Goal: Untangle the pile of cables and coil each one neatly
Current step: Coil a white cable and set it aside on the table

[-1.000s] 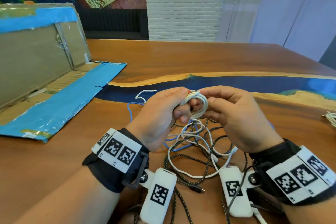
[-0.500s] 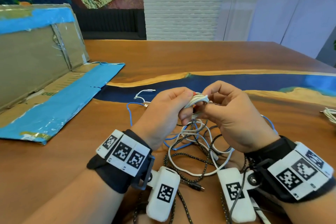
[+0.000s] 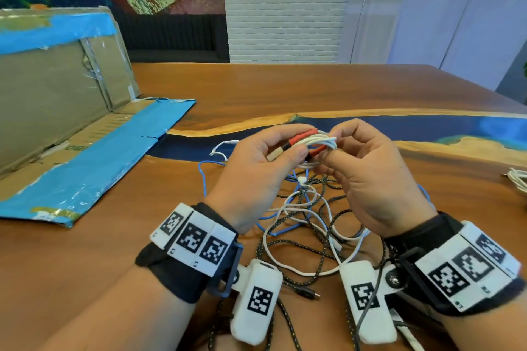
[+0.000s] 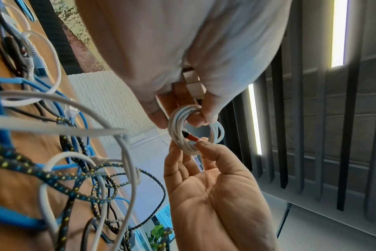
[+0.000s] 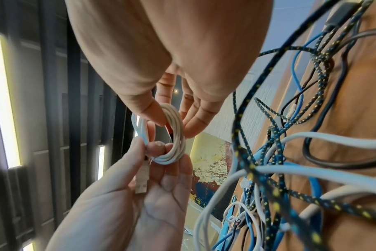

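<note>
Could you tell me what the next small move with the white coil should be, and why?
Probably tuck the loose plug end through the white coil to lock it. Both the left hand and right hand pinch the finished loops above the tangled pile, and only that end sticks out.

The table [image 3: 328,91] has a brown wooden top crossed by a blue inlay band. A flattened cardboard box [image 3: 57,111] with blue tape lies at its left side. A tangled pile of cables [image 3: 308,225] rests at the near centre: white, blue and dark braided strands overlapping. A separate white cable [image 3: 517,178] lies at the right edge.
</note>
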{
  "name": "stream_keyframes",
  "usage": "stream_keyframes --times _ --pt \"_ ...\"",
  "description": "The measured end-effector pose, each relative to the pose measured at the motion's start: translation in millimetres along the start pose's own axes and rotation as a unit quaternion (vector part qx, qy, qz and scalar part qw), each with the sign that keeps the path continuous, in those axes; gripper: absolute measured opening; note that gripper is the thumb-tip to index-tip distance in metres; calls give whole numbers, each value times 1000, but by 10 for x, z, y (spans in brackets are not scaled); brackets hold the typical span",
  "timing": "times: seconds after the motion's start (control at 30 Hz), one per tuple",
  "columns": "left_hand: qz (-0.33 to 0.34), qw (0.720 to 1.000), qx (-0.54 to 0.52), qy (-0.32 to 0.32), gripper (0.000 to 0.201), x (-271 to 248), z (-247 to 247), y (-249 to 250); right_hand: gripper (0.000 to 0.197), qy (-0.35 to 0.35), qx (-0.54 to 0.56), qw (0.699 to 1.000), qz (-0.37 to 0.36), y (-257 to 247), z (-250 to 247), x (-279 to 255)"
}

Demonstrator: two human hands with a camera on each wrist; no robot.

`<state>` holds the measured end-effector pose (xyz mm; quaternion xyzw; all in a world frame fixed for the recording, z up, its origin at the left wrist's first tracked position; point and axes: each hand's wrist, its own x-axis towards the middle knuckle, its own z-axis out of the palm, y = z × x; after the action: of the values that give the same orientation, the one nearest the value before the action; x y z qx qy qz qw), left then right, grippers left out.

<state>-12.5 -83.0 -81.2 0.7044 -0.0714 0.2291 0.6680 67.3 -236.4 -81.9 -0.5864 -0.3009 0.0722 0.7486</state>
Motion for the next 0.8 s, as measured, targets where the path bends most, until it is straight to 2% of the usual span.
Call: stream_keyframes --times 0.23,0.4,0.5,0.67,0.8 --pt "-18 999 27 18 31 6 -11 2 20 9 25 1000 8 -6 3 0" --pt "-3 1000 22 8 33 12 -6 36 16 13 103 994 31 -17 28 -3" --pt "15 999 40 10 34 16 -12 68 12 30 119 992 18 -3 80 -8" --pt "19 998 53 22 32 16 -54 63 16 29 51 998 -20 3 96 -23" --pt "-12 999 27 19 34 8 -50 29 18 4 -8 1000 0 10 22 -4"
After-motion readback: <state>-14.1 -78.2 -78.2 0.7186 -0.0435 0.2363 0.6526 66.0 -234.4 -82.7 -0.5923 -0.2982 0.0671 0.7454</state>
